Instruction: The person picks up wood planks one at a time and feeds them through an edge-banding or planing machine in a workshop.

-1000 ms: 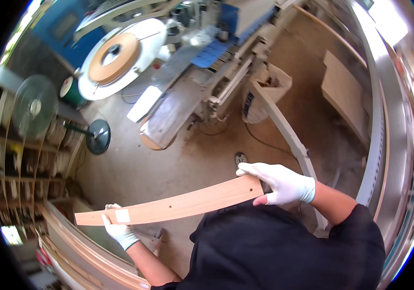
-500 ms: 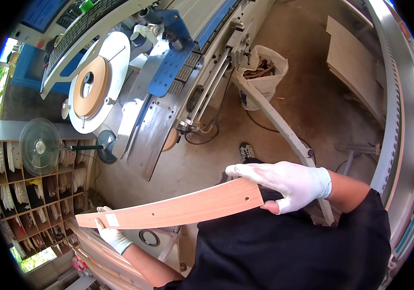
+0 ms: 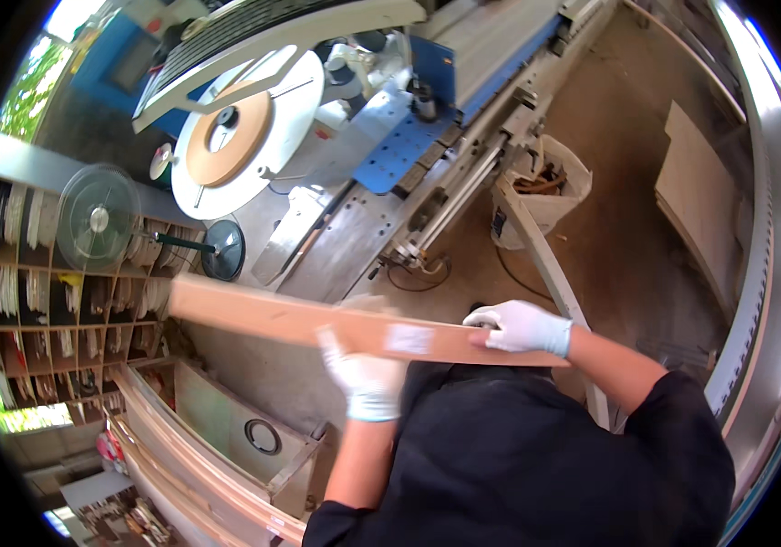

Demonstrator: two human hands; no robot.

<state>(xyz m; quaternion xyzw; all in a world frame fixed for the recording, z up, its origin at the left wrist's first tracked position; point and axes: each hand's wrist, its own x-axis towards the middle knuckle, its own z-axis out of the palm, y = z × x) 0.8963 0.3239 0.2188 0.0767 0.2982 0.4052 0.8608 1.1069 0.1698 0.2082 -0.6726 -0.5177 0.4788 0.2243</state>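
Our fingers (image 3: 354,351) in the white glove of the left hand (image 3: 365,378) curl up around the near edge of the long wooden strip (image 3: 317,321), gripping it close to its middle, while the right hand (image 3: 522,326), gloved too, pinches the strip near its right end with the fingers laid over the top face. The strip lies roughly level across our chest, just above the black shirt (image 3: 518,447), and its left end juts out unsupported, over the floor and towards the shelf of small compartments (image 3: 62,310). That free end is the worry, we judge: both grips sit on the right half, so the far end can dip, swing into the standing fan (image 3: 98,217) or knock the curved wooden rails (image 3: 190,456) stacked below. The picture is blurred around the left hand, so a slip in the glove seems possible. Farther off, the big machine with its white disc (image 3: 244,137) and blue plate (image 3: 399,137) stands well apart.
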